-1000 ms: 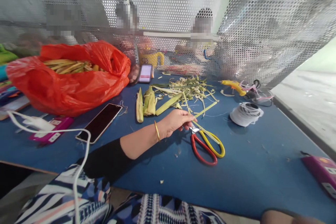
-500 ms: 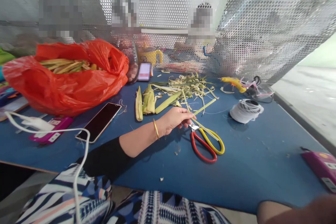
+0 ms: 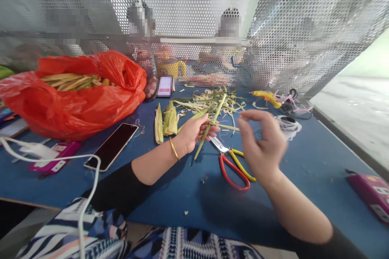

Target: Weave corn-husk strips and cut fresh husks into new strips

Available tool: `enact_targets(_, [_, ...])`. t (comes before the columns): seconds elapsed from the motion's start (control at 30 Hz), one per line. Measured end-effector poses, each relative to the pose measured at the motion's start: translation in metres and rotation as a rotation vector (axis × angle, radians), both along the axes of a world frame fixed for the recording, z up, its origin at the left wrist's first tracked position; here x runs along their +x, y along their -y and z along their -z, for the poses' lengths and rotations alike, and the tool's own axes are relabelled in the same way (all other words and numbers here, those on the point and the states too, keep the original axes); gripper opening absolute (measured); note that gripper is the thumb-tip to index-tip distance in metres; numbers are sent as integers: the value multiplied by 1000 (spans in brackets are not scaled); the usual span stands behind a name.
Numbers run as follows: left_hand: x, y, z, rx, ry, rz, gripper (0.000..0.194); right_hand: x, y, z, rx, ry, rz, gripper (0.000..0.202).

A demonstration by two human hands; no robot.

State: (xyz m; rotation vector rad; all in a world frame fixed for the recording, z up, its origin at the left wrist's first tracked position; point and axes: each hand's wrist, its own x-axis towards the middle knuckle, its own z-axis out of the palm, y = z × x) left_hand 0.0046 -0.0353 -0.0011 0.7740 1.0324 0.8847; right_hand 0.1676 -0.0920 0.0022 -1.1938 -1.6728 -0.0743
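Note:
My left hand (image 3: 197, 131) pinches crossed narrow green leaf strips (image 3: 219, 110) above the table. One strip slants from upper right to lower left, and another reaches out to the right. My right hand (image 3: 263, 143) is raised to the right of them, thumb and index fingertip brought together; whatever lies in this pinch is too small to make out. Scissors with one red and one yellow handle (image 3: 234, 172) lie on the table between and below my hands. Behind my right hand, partly hidden, sits a spool of white thread (image 3: 288, 126).
Folded leaf pieces (image 3: 170, 119) and a pile of shredded leaf scraps (image 3: 209, 99) lie beyond my left hand. At left are a red plastic bag (image 3: 91, 109) of leaf strips, a phone (image 3: 112, 147) and a white cable (image 3: 94, 184). A perforated metal screen (image 3: 197, 4) stands behind, with a yellow glue gun (image 3: 267, 98) nearby.
My right hand has come up from the lower right corner to beside the strips. My left hand has shifted slightly left and turned the strips, away from above the scissors.

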Motion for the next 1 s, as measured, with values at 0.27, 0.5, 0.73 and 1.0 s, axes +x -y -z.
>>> enact_targets(0.27, [4,-3,8,123,-47,-73,19,-5,-37,34,-153,484,-3,36])
enact_targets(0.5, [6,-5,10,185,-91,-119,23,-8,-27,24,-194,442,-98,37])
enact_targets(0.73, [-1,-8,6,81,-60,7,26,5,-36,13,-494,215,-188,41])
enact_targets(1.0, [-2,-4,12,159,-163,185,27,9,-52,20,-768,-571,-274,39])
